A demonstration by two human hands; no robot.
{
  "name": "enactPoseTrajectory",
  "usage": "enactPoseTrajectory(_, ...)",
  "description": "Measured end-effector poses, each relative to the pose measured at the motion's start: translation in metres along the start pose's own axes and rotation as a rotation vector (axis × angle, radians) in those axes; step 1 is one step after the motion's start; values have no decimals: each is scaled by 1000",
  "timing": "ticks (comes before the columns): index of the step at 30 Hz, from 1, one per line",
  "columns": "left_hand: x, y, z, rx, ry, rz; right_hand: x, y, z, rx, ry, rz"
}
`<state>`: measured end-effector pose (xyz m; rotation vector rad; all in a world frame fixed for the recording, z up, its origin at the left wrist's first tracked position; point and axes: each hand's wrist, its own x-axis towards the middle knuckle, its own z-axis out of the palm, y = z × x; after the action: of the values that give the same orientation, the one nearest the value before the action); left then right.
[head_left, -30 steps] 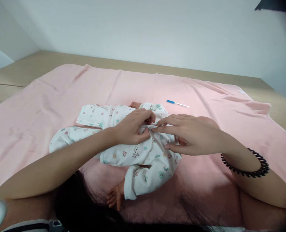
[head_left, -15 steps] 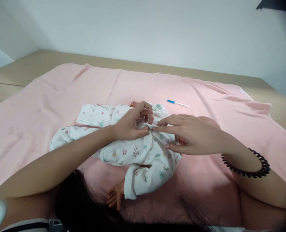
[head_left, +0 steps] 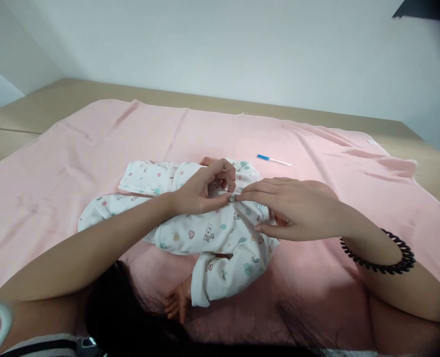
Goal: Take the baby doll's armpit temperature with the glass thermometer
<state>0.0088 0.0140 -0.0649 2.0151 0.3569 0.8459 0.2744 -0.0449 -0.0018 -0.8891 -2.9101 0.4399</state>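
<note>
A doll in a white outfit with small coloured prints lies on its back on the pink blanket, its feet end at the left. My left hand rests over the doll's chest, thumb and curled fingers pinching the front of the outfit. From the right, my right hand lies over the upper chest, its fingers extended and the index fingertip touching the cloth at my left thumb. The doll's head is largely hidden behind my right hand. One doll hand shows below the near sleeve.
Beyond the doll lies a thin white stick with a blue end. The wooden table shows past the blanket, against a pale wall. Dark hair hangs at the bottom.
The raised fold of cloth between my fingertips now lies lower and flatter. Both hands are in nearly the same place.
</note>
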Motion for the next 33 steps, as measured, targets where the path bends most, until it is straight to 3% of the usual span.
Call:
enactPoseTrajectory(7, 0, 1, 2, 24, 12, -26, 0, -1, -1, 18, -10, 9)
enactPoseTrajectory(13, 3, 11, 5, 385, 40, 38, 0, -2, -1, -9, -24, 30)
enactPoseTrajectory(20, 1, 8, 5, 540, 34, 110, 0, -2, -1, 6, -24, 36)
enactPoseTrajectory(29, 2, 6, 4, 545, -17, 224, 0, -2, -1, -18, -33, 25)
enactPoseTrajectory(33, 3, 4, 4, 506, -48, 197, 0, -1, 0, -18, -25, 17)
